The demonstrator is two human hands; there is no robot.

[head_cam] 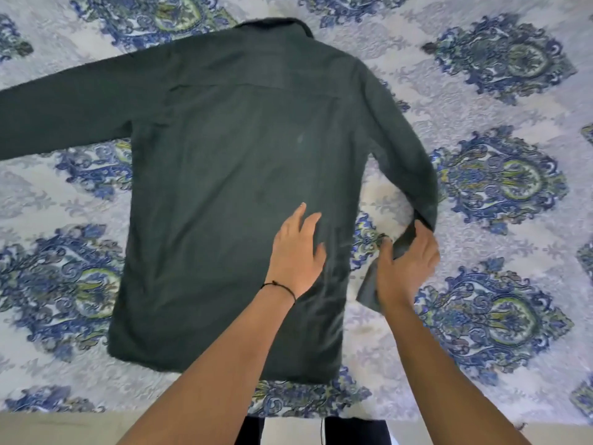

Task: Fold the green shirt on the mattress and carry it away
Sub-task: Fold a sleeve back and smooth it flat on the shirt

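The dark green shirt (237,175) lies face down and spread flat on the mattress (500,104), collar at the far end. Its left sleeve stretches out straight to the left edge of view. Its right sleeve bends down along the right side of the body. My left hand (296,248) rests flat on the lower right part of the shirt's back, fingers apart, a thin black cord at the wrist. My right hand (407,261) grips the cuff end of the right sleeve, just right of the shirt's body.
The mattress carries a white sheet with large blue and green ornamental patterns on all sides of the shirt. Its near edge (64,425) runs along the bottom of the view, with dark trouser legs (353,431) below it.
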